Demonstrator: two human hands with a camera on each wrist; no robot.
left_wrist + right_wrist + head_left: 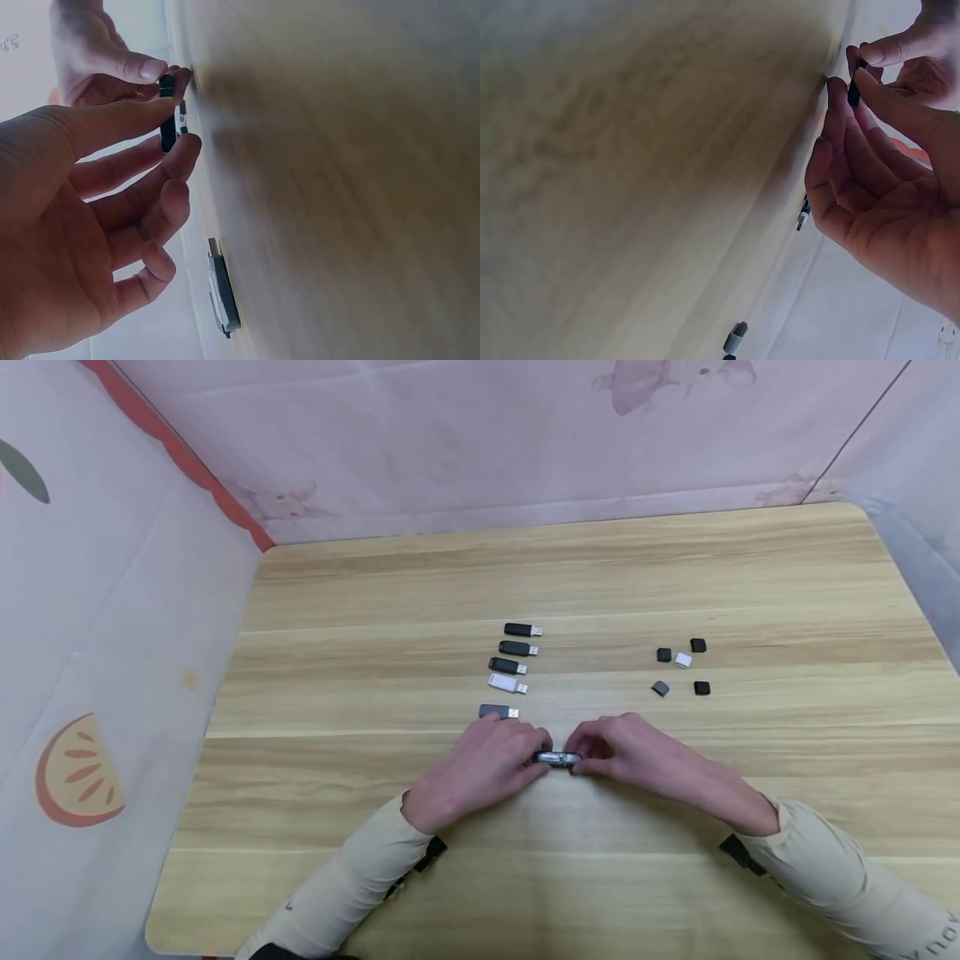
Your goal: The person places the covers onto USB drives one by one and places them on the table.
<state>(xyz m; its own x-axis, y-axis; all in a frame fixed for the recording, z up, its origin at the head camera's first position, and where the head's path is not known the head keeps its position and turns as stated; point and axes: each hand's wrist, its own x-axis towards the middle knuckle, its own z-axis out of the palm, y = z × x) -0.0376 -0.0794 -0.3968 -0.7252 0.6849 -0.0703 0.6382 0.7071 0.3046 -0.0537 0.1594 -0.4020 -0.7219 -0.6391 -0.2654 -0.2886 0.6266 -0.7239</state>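
A dark USB flash drive with a light, shiny top face lies level between the two hands, low over the table. My left hand pinches its left end between thumb and fingers. On the right end, my right hand grips with thumb and fingertips; a seam crosses the drive near there. In the left wrist view the drive shows as a black bar, partly behind the thumb. Just beyond the left knuckles lies a grey USB drive, its metal plug pointing right.
Above the left hand, a white USB drive and several black USB drives lie in a column, plugs to the right. Loose caps, black, white and grey, sit at the right on the wooden table.
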